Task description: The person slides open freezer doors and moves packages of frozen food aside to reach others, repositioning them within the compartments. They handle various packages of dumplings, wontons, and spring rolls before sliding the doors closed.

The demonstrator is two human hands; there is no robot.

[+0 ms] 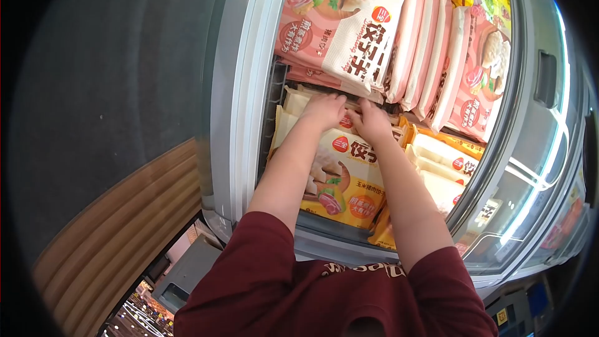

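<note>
Both my hands are at the top edge of the yellow-and-cream dumpling bags in a chest freezer. My left hand [324, 112] has its fingers curled over the upper edge of a bag. Close beside it, my right hand [372, 122] pinches at the same edge, its thumb toward the left hand; the fingertips are partly hidden. The front yellow dumpling bag [340, 181] leans below my wrists, showing dumplings and corn-and-pork lettering. Right above my fingers lies a pink dumpling bag [337, 37] on a stack of similar ones.
Several pink bags [427, 50] stand on edge at the right, with more yellow bags [437, 168] below them. The freezer's pale frame [231, 100] runs along the left, its sliding glass lid [530, 150] along the right. A wood-slatted panel [125, 231] and dark floor [112, 75] lie left.
</note>
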